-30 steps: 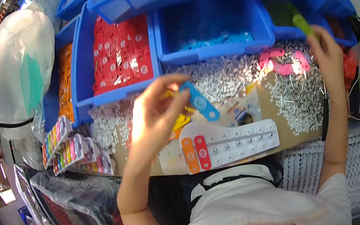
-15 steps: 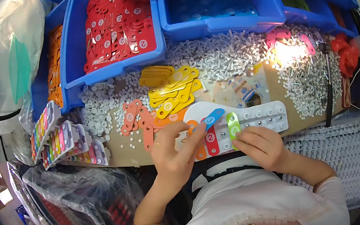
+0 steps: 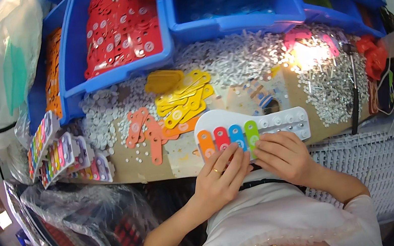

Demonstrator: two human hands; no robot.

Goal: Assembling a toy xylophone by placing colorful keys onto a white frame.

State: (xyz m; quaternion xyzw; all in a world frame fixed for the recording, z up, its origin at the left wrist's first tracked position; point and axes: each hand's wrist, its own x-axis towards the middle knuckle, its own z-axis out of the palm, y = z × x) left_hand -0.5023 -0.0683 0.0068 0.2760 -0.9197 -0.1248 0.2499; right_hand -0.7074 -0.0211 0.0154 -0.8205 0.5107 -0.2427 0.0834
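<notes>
With left hand point(image 3: 220, 176) curled at the blue strip point(image 3: 236, 135) and right hand point(image 3: 286, 158) at the green strip point(image 3: 252, 132), touches both; cannot tell whether pinching. Faces a white board point(image 3: 218, 119) just ahead on the worktop point(image 3: 135, 172), long axis left to right, strip-free end nearer right hand.

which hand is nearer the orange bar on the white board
Left. The left hand is at the orange bar's lower end, contact unclear. The right hand is farther right, by the green bar, beyond the red bar and blue bar.
</notes>
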